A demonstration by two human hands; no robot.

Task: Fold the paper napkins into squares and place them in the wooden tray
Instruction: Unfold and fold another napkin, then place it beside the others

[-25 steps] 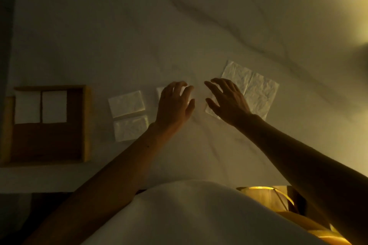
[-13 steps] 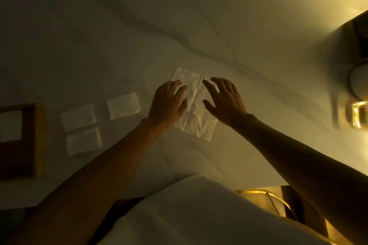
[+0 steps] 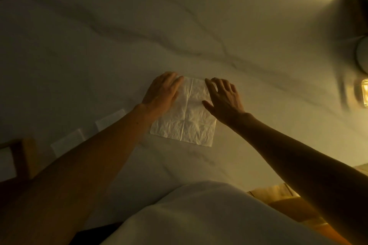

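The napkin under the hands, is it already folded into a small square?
No, the napkin lies spread open on the table, left hand and right hand at its far corners.

The creased white paper napkin (image 3: pixel 187 117) lies flat on the pale veined marble table (image 3: pixel 199 26) before me. My left hand (image 3: pixel 162 93) rests on its far left corner, my right hand (image 3: pixel 225 101) on its right side. To its left sits a small folded white napkin (image 3: pixel 110 120), then a second folded napkin (image 3: pixel 67 141), then the square wooden tray (image 3: pixel 22 157)
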